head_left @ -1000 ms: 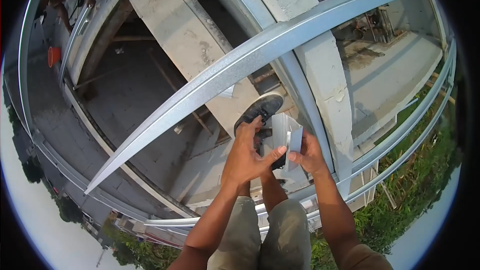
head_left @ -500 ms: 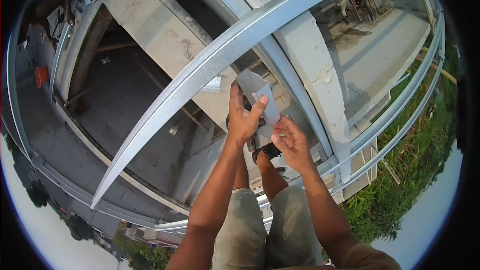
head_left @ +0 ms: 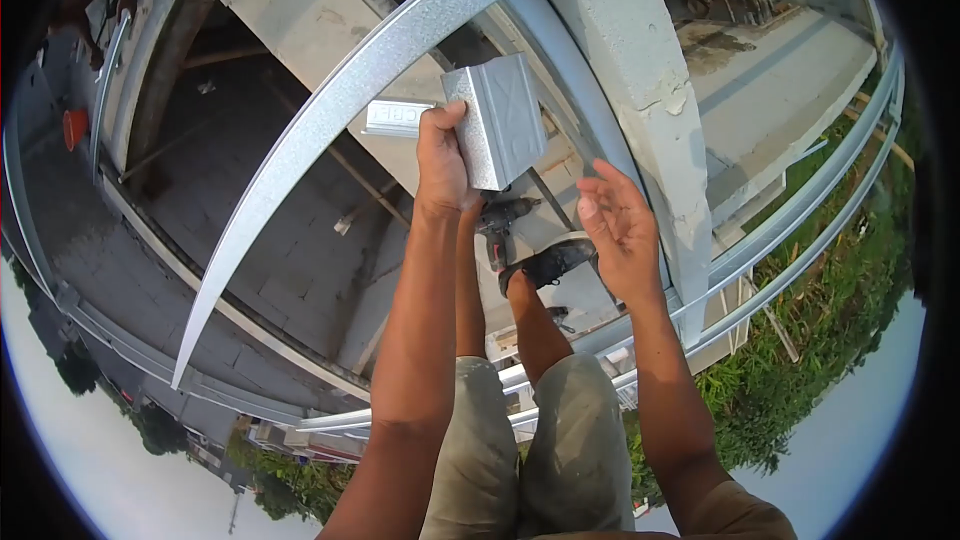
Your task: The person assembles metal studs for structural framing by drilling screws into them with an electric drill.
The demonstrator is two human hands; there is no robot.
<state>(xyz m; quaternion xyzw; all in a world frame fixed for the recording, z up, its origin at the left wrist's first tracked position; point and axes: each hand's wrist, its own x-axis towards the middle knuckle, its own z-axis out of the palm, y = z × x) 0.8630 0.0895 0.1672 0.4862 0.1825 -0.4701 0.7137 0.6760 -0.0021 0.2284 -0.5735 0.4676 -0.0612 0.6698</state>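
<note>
My left hand (head_left: 442, 155) grips a short galvanized metal channel piece (head_left: 505, 120) by its left side, the thumb over its edge. Two of its folded faces show. My right hand (head_left: 620, 225) hangs apart from it to the right, fingers spread and holding nothing. Left of my left hand, another silvery metal piece with raised letters (head_left: 395, 118) lies on the concrete beam (head_left: 290, 30). A long metal channel (head_left: 340, 110) slants across, above and left of my hands. Below the held piece, a cordless drill (head_left: 500, 225) lies near my shoe (head_left: 552, 265).
A pale concrete block wall (head_left: 635, 60) rises at the right, with metal rails (head_left: 790, 230) and greenery beyond. Down to the left is a deep opening (head_left: 250, 180). Another person's hand (head_left: 125, 5) and an orange bucket (head_left: 75, 127) are at far left.
The metal piece has been raised and turned in my left hand, now showing its broad faces. My right hand has let go of it and moved right. My view has shifted slightly.
</note>
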